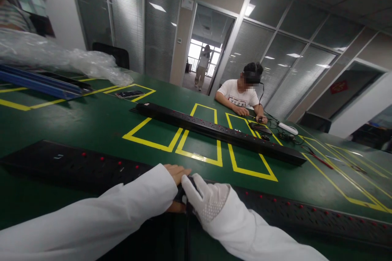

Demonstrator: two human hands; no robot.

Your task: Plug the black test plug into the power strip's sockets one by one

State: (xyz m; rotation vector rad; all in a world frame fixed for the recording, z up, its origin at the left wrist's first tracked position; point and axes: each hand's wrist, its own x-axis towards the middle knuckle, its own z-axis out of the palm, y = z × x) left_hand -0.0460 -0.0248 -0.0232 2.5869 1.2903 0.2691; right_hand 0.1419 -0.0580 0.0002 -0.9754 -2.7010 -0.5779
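Note:
Along the near table edge lies a long black power strip (pixel 101 173) with red dots down its face. My bare left hand (pixel 177 174) is closed around its middle, fingers on top and part of the hand showing below. Touching it from the right is my right hand (pixel 204 195), in a white glove with a dotted palm or cuff patch. Its fingers are closed at a thin black cord (pixel 187 232) that hangs toward me. The spot between both hands is dark and mostly hidden. Farther back rests a second black power strip (pixel 211 128).
Yellow tape outlines (pixel 199 157) mark the green table (pixel 101 124). Opposite me sits a person (pixel 240 94) with hands on small items. A white power strip (pixel 288 128) and tangled cables lie right. Plastic wrap (pixel 76 59), blue rails (pixel 36 81) and a phone (pixel 130 94) lie left.

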